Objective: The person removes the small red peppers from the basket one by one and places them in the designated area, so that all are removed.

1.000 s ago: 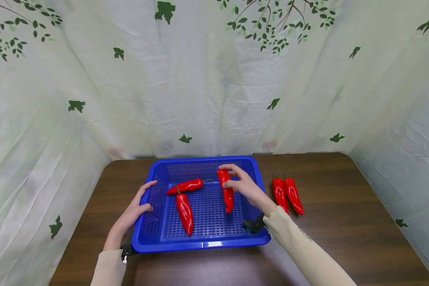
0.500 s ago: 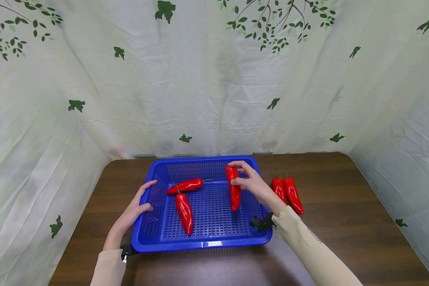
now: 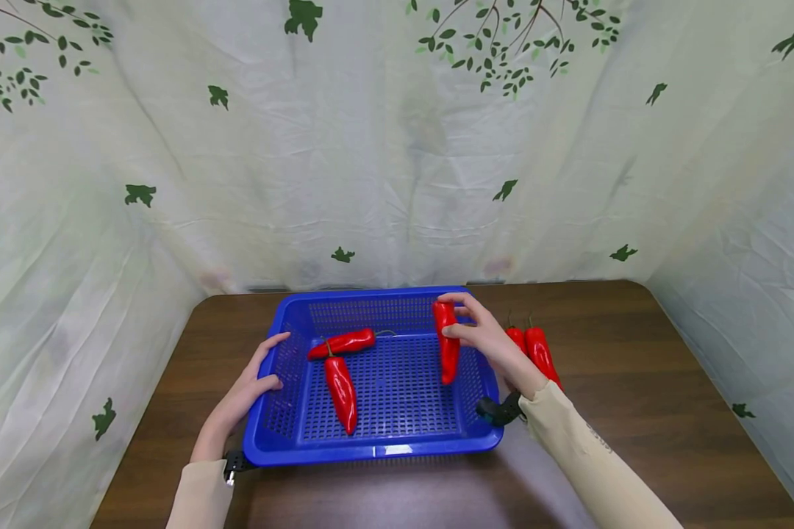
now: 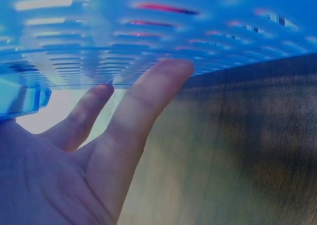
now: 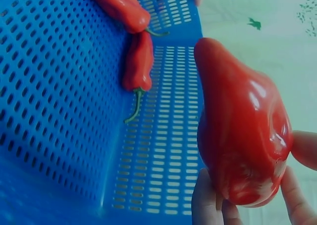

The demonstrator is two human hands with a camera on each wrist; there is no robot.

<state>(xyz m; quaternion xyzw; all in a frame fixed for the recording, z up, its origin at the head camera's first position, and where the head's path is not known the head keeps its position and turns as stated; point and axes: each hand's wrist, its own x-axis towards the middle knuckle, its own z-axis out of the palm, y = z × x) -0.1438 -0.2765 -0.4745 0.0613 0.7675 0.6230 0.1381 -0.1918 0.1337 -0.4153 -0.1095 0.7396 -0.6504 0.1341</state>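
My right hand (image 3: 479, 332) pinches a red pepper (image 3: 446, 345) between thumb and fingers, upright over the right part of the blue basket (image 3: 317, 454). Up close in the right wrist view, that pepper (image 5: 242, 131) fills much of the right side, with fingertips on both sides of it. The left hand (image 3: 243, 393) grips the basket's left side, thumb and a finger over the rim. From the left wrist, fingers (image 4: 143, 101) lie against the slotted basket wall. Two more red peppers lie inside the basket: one sideways (image 3: 345, 343), the other (image 3: 341, 393) pointing toward the front.
Right of the basket, two red peppers (image 3: 540, 353) with green stems lie on the brown wooden table (image 3: 642, 411), partly hidden by the right arm. A pale leaf-patterned cloth (image 3: 384, 169) hangs behind and on both sides.
My right hand has moved right and slightly farther back with the pepper, from over the basket's middle-right to near its right wall. The left hand and basket stay put.
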